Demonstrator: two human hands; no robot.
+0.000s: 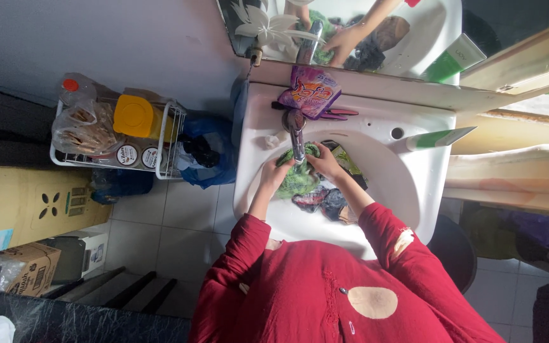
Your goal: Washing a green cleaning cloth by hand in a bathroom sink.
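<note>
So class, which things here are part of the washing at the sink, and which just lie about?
In use: left hand, right hand, green leaves, tap, sink.

Lying about: purple packet, green tube, wire rack, yellow lid, cardboard box.

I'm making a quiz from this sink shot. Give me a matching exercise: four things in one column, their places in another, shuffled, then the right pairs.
Things:
1. green leaves
2. purple pouch
3. green tube
4. yellow lid

Places:
A. in the wire rack beside the sink
B. on the sink ledge behind the tap
C. between both hands, under the tap
D. lying on the sink's rim, by the window side

Pairs: 1-C, 2-B, 3-D, 4-A
</note>
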